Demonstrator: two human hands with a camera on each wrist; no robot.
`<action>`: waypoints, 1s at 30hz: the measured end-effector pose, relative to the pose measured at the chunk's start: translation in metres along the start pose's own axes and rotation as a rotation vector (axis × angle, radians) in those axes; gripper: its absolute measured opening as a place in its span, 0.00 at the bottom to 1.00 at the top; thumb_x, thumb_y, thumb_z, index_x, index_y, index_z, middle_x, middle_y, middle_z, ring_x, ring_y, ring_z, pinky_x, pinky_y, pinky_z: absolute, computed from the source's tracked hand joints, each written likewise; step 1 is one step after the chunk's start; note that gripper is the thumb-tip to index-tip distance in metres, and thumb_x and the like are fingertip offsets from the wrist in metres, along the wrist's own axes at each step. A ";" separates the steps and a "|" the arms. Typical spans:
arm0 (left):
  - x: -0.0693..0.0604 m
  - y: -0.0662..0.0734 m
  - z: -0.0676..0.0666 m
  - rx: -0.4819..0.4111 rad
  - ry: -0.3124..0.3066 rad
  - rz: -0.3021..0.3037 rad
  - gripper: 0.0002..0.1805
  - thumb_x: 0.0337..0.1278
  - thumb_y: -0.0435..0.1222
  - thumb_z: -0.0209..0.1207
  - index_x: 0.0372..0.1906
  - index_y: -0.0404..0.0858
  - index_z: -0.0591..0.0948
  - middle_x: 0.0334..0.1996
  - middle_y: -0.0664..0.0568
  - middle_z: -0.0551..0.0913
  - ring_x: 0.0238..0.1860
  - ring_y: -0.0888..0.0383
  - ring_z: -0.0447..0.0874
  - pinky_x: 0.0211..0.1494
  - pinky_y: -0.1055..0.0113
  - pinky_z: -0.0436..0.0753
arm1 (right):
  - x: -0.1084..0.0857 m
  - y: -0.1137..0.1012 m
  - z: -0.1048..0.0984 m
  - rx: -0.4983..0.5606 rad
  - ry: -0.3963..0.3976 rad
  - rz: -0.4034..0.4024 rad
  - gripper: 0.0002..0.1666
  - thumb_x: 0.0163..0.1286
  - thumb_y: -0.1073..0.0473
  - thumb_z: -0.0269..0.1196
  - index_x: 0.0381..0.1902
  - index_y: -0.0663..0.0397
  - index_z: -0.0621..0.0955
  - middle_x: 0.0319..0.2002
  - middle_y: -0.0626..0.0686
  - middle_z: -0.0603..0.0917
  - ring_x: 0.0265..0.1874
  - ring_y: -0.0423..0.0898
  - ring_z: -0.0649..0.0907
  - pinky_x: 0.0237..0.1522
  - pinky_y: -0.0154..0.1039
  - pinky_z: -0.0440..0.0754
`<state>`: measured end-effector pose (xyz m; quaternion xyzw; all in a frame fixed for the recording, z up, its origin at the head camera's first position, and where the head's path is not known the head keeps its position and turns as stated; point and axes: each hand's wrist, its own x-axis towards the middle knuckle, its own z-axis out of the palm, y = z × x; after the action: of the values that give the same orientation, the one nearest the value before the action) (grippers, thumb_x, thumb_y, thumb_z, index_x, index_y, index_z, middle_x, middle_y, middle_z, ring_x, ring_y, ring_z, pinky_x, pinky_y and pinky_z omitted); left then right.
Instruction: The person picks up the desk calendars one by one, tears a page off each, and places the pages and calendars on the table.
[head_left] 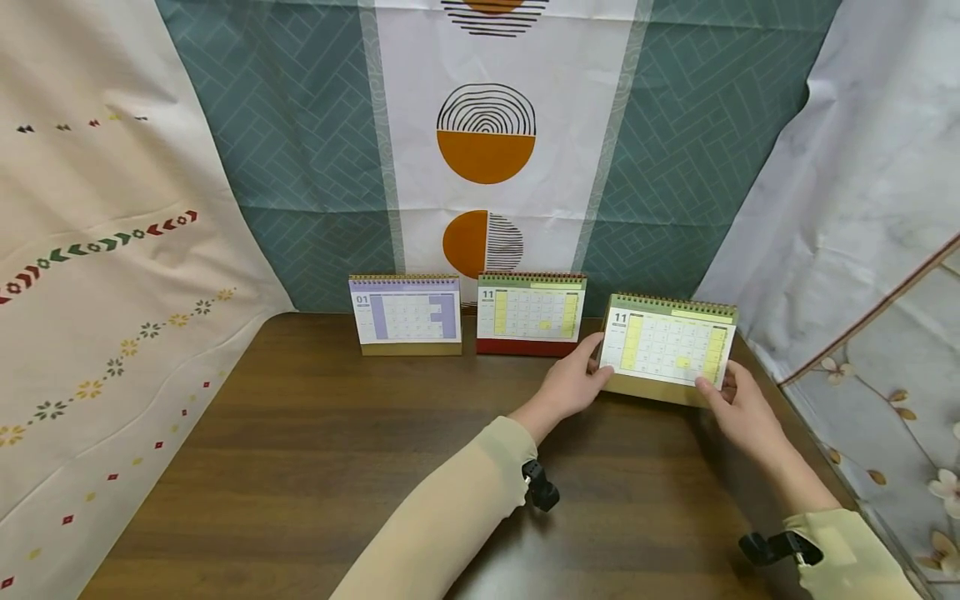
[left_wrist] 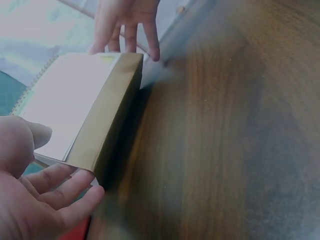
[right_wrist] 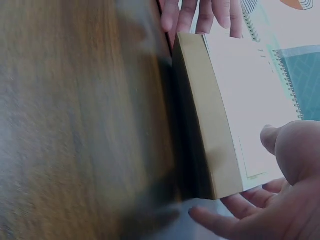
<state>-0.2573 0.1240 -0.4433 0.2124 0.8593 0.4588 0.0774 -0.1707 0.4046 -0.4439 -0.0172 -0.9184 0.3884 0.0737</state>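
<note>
Both hands hold a desk calendar [head_left: 666, 348] with a gold-brown base, a green header and the number 11, at the right of the table in the head view. My left hand [head_left: 572, 379] grips its left end, thumb on the front page. At the other end my right hand [head_left: 748, 410] holds it the same way, fingers around the edge. The calendar is tilted, its right side lower in the head view. Dark shadow lies along its base [left_wrist: 102, 122] in the left wrist view; whether it touches the table I cannot tell.
A green-topped calendar [head_left: 529, 312] with a red base stands left of the held one. Further left is a purple calendar [head_left: 408, 317] on a gold-brown base. Patterned cloth [head_left: 315, 167] hangs behind the brown wooden table [head_left: 337, 467], with more cloth at both sides.
</note>
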 end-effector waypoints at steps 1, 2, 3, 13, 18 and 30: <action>-0.001 0.000 -0.001 0.001 0.001 0.002 0.34 0.84 0.46 0.62 0.85 0.53 0.67 0.52 0.53 0.88 0.47 0.60 0.86 0.54 0.61 0.82 | -0.002 -0.001 0.001 0.019 -0.006 0.007 0.40 0.92 0.51 0.53 0.79 0.82 0.56 0.62 0.82 0.74 0.61 0.77 0.81 0.38 0.34 0.85; -0.002 -0.001 -0.001 0.003 0.002 0.005 0.33 0.84 0.46 0.63 0.85 0.53 0.67 0.52 0.54 0.88 0.47 0.60 0.86 0.54 0.61 0.82 | -0.004 -0.002 0.002 0.033 -0.006 0.013 0.40 0.92 0.52 0.53 0.80 0.81 0.54 0.62 0.82 0.73 0.61 0.77 0.81 0.38 0.36 0.87; -0.004 -0.001 -0.002 0.005 0.001 0.008 0.33 0.84 0.46 0.62 0.85 0.53 0.67 0.51 0.54 0.88 0.47 0.60 0.86 0.54 0.61 0.82 | -0.006 -0.003 0.003 0.042 -0.006 0.020 0.41 0.92 0.52 0.52 0.80 0.81 0.53 0.63 0.82 0.72 0.61 0.77 0.80 0.38 0.39 0.88; -0.019 -0.003 -0.008 -0.067 -0.018 0.058 0.33 0.84 0.45 0.62 0.85 0.53 0.67 0.51 0.53 0.88 0.44 0.62 0.85 0.50 0.63 0.83 | -0.025 -0.007 0.009 0.051 0.045 0.031 0.40 0.91 0.54 0.54 0.80 0.81 0.54 0.61 0.81 0.75 0.52 0.53 0.87 0.39 0.40 0.90; -0.030 -0.003 -0.017 -0.105 -0.057 0.106 0.33 0.84 0.45 0.62 0.85 0.53 0.65 0.50 0.54 0.89 0.44 0.63 0.86 0.49 0.65 0.83 | -0.035 -0.013 0.011 0.064 0.036 0.034 0.40 0.91 0.54 0.55 0.80 0.81 0.53 0.61 0.80 0.74 0.43 0.22 0.78 0.39 0.37 0.89; -0.063 -0.010 -0.044 -0.192 -0.053 0.125 0.37 0.85 0.43 0.62 0.87 0.53 0.60 0.59 0.48 0.90 0.50 0.62 0.86 0.50 0.64 0.81 | -0.054 -0.046 0.024 0.119 0.009 -0.004 0.43 0.91 0.51 0.54 0.84 0.75 0.50 0.63 0.73 0.71 0.46 0.27 0.79 0.44 0.33 0.87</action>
<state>-0.2183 0.0585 -0.4301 0.2693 0.7940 0.5374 0.0912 -0.1195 0.3502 -0.4344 -0.0126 -0.8933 0.4422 0.0795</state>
